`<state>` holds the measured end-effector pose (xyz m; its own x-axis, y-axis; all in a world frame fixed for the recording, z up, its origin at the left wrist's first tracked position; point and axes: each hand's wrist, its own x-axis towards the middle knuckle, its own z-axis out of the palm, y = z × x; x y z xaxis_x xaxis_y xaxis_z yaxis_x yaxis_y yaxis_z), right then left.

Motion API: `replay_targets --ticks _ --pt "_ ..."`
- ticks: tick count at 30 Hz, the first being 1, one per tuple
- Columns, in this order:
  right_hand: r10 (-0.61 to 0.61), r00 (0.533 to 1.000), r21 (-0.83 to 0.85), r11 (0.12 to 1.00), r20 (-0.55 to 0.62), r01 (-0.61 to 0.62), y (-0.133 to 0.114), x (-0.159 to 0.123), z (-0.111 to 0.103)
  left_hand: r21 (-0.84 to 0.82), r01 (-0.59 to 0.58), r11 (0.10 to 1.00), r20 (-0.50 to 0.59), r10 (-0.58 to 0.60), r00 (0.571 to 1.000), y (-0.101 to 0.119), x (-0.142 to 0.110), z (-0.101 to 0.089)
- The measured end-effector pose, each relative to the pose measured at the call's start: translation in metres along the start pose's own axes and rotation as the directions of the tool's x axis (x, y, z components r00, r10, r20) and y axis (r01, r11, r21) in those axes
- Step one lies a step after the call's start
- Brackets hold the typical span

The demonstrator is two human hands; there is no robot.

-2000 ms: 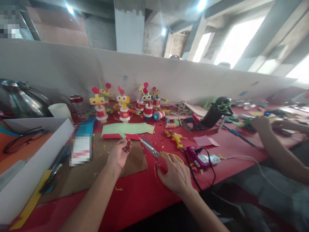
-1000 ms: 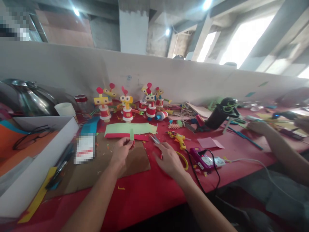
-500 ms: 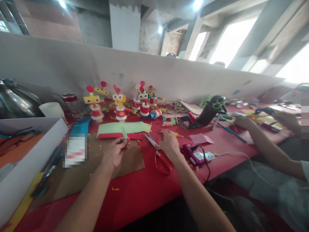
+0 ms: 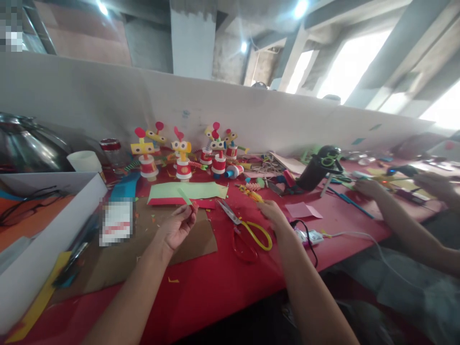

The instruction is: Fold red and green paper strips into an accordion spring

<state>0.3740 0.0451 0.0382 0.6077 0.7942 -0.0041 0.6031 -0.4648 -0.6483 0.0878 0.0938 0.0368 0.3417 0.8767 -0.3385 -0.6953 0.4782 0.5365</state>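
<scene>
My left hand (image 4: 179, 224) pinches a light green paper strip (image 4: 184, 195), raised above the brown cardboard (image 4: 194, 242). A bit of red shows at the fingertips. My right hand (image 4: 273, 213) has its fingers closed at the near end of a yellow-orange tool (image 4: 252, 193) on the table, its shape too blurred to make out. Between my hands lie scissors (image 4: 230, 213), blades slightly parted, with one red and one yellow handle. Behind my left hand are a light green paper sheet (image 4: 190, 190) and a red paper strip (image 4: 161, 201).
Several paper-cup figures (image 4: 184, 168) stand at the back. A white box (image 4: 53, 230) and a metal jug (image 4: 30, 143) are at left. Toward the right are a black bottle-like object (image 4: 312, 171), pink paper (image 4: 304, 210), a cable (image 4: 359, 234) and a co-worker's arm (image 4: 398, 218).
My right hand has moved right, off the scissors, to the yellow-orange tool; the yellow handle now shows fully. My left hand still holds the green strip.
</scene>
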Motion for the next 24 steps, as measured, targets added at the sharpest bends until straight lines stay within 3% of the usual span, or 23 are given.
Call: replay_targets --ticks 2,3,5,7,10,14,19,24 --pt "-0.042 0.996 0.217 0.976 0.079 0.024 -0.005 -0.015 -0.001 -0.017 0.01 1.0 -0.017 -0.01 1.0 -0.001 0.001 0.0" --pt "-0.077 0.986 0.427 0.904 0.145 0.008 -0.008 -0.023 -0.001 -0.018 0.012 1.0 -0.021 -0.013 1.0 -0.001 0.001 0.0" --pt "-0.182 0.955 0.765 0.64 0.236 -0.067 -0.015 -0.042 0.0 -0.012 0.015 1.0 -0.024 -0.015 1.0 -0.002 0.002 -0.001" --pt "-0.219 0.934 0.876 0.456 0.282 -0.158 -0.024 -0.06 0.003 -0.005 0.017 1.0 -0.023 -0.017 1.0 -0.002 0.002 -0.001" --pt "-0.216 0.938 0.915 0.359 0.271 -0.182 -0.036 -0.084 0.009 -0.01 0.028 1.0 -0.026 -0.028 0.999 -0.002 0.001 0.0" --pt "-0.324 0.94 0.916 0.399 0.104 0.036 -0.046 -0.111 0.014 -0.013 0.037 0.999 -0.032 -0.037 0.999 -0.003 0.0 0.001" --pt "-0.505 0.863 0.73 0.578 -0.032 0.366 -0.047 -0.131 0.018 -0.008 0.032 0.999 -0.024 -0.032 0.999 -0.004 0.001 0.001" --pt "-0.555 0.831 0.532 0.692 -0.04 0.488 -0.047 -0.135 0.02 -0.007 0.021 1.0 -0.019 -0.021 1.0 -0.005 0.003 -0.001"
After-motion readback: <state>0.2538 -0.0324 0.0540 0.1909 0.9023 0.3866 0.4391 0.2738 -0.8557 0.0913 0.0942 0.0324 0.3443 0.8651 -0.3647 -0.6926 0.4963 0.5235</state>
